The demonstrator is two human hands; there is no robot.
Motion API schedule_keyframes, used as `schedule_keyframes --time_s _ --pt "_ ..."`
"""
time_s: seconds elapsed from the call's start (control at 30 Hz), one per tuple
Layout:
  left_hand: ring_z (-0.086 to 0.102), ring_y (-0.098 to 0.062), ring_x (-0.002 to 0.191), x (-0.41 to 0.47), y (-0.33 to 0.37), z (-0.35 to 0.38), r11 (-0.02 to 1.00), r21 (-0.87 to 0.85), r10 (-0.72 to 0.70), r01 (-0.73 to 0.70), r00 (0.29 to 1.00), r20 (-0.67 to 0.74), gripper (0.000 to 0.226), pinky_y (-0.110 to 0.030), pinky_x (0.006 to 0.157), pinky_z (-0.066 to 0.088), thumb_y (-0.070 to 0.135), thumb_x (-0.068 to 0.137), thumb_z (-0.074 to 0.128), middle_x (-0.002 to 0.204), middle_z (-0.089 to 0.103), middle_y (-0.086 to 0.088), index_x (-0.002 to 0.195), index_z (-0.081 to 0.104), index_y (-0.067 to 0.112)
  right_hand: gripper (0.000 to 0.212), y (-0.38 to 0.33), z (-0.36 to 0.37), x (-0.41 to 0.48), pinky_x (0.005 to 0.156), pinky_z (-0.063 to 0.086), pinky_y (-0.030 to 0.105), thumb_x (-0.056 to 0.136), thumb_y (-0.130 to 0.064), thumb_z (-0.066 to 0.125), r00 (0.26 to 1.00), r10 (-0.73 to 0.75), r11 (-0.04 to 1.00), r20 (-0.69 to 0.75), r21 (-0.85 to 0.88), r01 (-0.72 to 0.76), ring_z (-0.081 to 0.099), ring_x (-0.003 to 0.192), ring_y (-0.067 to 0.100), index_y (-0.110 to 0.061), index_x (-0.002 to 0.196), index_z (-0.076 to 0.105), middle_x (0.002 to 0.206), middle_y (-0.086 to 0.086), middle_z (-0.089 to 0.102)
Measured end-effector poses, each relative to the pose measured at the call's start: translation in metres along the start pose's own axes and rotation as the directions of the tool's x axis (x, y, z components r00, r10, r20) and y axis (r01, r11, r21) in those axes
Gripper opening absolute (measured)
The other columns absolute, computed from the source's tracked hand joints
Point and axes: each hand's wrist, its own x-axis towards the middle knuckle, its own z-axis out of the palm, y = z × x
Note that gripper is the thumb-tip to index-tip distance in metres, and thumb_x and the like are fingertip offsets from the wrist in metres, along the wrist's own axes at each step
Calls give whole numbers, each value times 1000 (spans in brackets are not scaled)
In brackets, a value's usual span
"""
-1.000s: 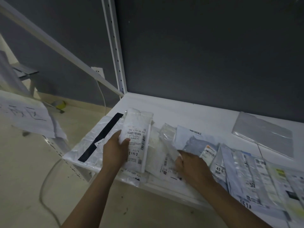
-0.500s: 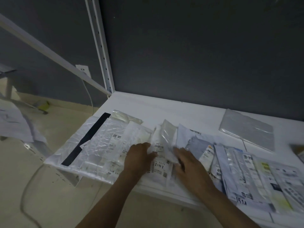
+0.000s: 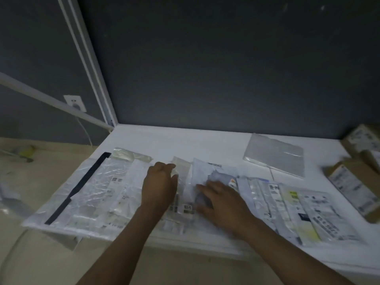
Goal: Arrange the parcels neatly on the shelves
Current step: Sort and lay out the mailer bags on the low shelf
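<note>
Roughly halfway — your left hand (image 3: 159, 188) pinches a clear packet (image 3: 182, 163), right hand (image 3: 224, 202) presses flat on overlapped parcels (image 3: 275, 200) (boxes (image 3: 349, 190) at three o'clock lie unsorted).

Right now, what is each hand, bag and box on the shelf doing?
left hand, on the clear parcels, fingers bent; grip unclear.
right hand, flat on the blue-grey parcel.
black-striped bag, flat, overhanging the shelf's left edge.
grey bag, flat, alone at the back.
labelled parcels, flat, overlapping in a row.
cardboard boxes, lying at the right, blurred.
</note>
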Motion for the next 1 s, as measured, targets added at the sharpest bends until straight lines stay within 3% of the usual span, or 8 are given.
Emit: schedule_keyframes --time_s 0.07,0.17,0.3,0.47,0.7,0.83,0.9,1.0 --pt "48 -29 120 12 30 11 994 54 96 -98 994 55 41 -35 101 37 31 96 53 135 53 -10 133 55 15 63 30 -16 -7 105 36 35 88 -64 29 997 35 999 -75 -17 -36 46 126 22 -28 134 52 137 2 54" --pt "42 -25 127 29 81 38 963 138 211 -233 964 161 45 -32 104 32 39 98 44 142 45 -4 139 47 21 92 90 -35 -22 108 38 41 84 -76 2 992 112 991 -58 -71 -116 51 126 27 -19 118 66 128 8 62" --pt "38 -23 131 55 148 85 912 200 299 -357 915 269 46 -34 104 32 39 99 43 146 40 -3 142 42 23 59 166 -61 -47 80 56 42 81 -54 30 960 275 954 -43 -109 -278 65 100 36 -13 85 72 97 16 69" --pt "33 -23 136 80 203 149 849 222 383 -479 849 365 51 -34 108 29 38 98 46 152 33 -3 145 36 22 58 229 -71 -71 114 22 29 96 -51 36 935 342 933 92 -149 -326 23 145 22 -18 143 42 157 9 26" --pt "18 -21 146 112 230 204 787 163 442 -595 728 524 62 -33 117 17 44 97 49 160 18 -2 152 25 26 51 279 -47 -73 103 37 31 96 -52 30 946 324 943 -2 -75 -324 40 131 23 -20 130 50 136 4 50" --pt "65 -27 89 115 242 214 646 319 550 -693 713 435 38 -27 75 48 37 76 75 103 67 -13 105 70 13 39 288 -39 -77 96 41 32 96 -46 39 950 310 950 -30 -24 -310 46 121 20 -21 121 54 123 0 56" --pt "55 -19 42 113 245 214 587 403 612 -702 711 346 34 -18 46 41 23 33 90 52 58 -2 54 64 18 39 286 -42 -80 101 38 32 97 -42 42 953 299 954 -45 4 -299 44 126 20 -20 128 52 130 1 53" --pt "51 -21 34 107 247 198 633 335 677 -698 709 199 28 -19 47 40 17 38 85 43 53 1 49 59 19 52 279 -48 -83 112 26 27 98 -39 43 949 308 950 -63 76 -303 29 140 17 -23 147 35 151 -1 36"
